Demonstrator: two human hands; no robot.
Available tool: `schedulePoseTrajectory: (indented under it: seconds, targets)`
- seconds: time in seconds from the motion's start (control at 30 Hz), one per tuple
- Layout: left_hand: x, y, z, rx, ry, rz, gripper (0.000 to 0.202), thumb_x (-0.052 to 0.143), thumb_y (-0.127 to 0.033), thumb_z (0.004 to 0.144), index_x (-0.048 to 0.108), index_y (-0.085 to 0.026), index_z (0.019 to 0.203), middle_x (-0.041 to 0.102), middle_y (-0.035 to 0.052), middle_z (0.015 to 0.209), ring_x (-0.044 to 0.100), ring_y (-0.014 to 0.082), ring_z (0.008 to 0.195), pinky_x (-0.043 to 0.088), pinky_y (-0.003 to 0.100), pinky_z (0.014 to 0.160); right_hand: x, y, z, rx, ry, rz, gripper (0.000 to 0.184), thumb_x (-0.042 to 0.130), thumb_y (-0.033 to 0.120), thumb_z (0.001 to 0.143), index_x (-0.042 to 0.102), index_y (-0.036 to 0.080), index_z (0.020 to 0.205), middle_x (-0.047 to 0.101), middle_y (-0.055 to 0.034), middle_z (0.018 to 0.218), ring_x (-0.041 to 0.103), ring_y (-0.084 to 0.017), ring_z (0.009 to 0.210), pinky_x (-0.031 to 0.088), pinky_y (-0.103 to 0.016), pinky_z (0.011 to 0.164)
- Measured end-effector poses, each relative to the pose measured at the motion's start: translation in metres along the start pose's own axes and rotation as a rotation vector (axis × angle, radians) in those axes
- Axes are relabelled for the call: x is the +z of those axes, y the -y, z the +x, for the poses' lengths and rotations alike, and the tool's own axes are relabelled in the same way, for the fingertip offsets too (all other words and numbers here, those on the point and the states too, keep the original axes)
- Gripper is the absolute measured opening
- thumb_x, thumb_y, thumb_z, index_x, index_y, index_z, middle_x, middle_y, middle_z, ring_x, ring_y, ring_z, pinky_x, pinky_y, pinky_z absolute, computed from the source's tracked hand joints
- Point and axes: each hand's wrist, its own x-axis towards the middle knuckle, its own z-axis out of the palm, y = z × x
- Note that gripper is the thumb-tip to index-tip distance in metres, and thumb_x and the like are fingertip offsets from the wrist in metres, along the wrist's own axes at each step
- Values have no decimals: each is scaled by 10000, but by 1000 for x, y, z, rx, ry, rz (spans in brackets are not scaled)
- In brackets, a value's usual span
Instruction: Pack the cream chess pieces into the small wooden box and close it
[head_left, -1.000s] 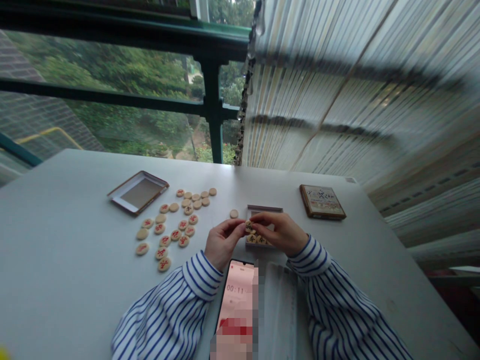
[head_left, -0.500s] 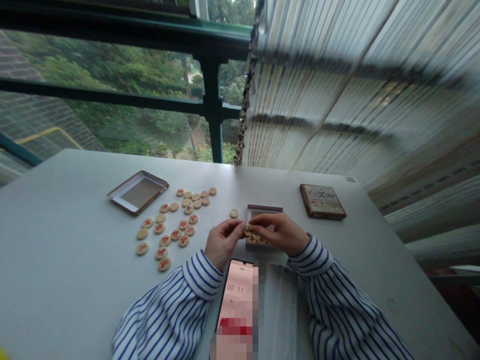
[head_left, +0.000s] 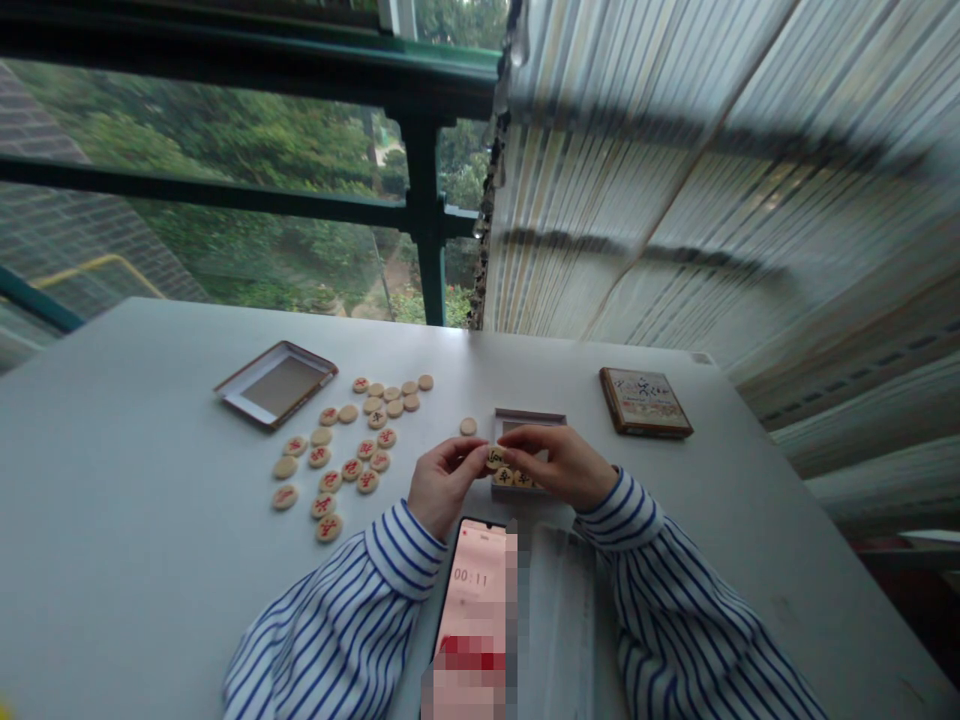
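Note:
Between the fingertips of my left hand (head_left: 442, 482) and my right hand (head_left: 564, 466) is a round wooden xiangqi piece (head_left: 496, 457) with a black character on its face. Both hands pinch it, one from each side, above the left part of a shallow box (head_left: 529, 413). Inside the box, a few pieces with black characters (head_left: 513, 477) lie along the near side; my right hand hides part of it. Just left of the box, one blank-side-up piece (head_left: 468, 426) rests on the table.
Several loose pieces (head_left: 352, 469), many with red characters, spread over the table (head_left: 150, 480) to the left. Behind them lies an upturned box lid (head_left: 279, 385). A closed printed box (head_left: 646, 402) sits at right. A phone (head_left: 471, 580) and a clear plastic container (head_left: 559, 610) are near me.
The piece between my fingers has turned, so its character shows at a different angle. Both hands stay almost in the same place, and the pieces on the table have not moved.

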Motion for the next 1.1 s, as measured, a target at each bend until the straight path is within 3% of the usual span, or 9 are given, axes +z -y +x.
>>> schedulePoseTrajectory:
  seconds: [0.4, 1.1]
  targets:
    - [-3, 4, 2, -1, 29, -3, 302, 688, -332, 639, 645, -111, 839, 687, 55, 736, 645, 150, 664, 528, 292, 691, 3, -1, 1, 19, 17, 89, 214, 548, 242, 764, 603, 136, 941, 675, -57, 804, 622, -131, 722, 495, -254, 675]
    - [-1, 0, 0, -50, 89, -96, 281, 711, -285, 612, 647, -108, 820, 678, 39, 702, 636, 133, 597, 526, 266, 629, -1, 3, 0, -20, -14, 29, 190, 520, 226, 787, 632, 132, 908, 669, -52, 813, 595, -126, 718, 470, -239, 668]
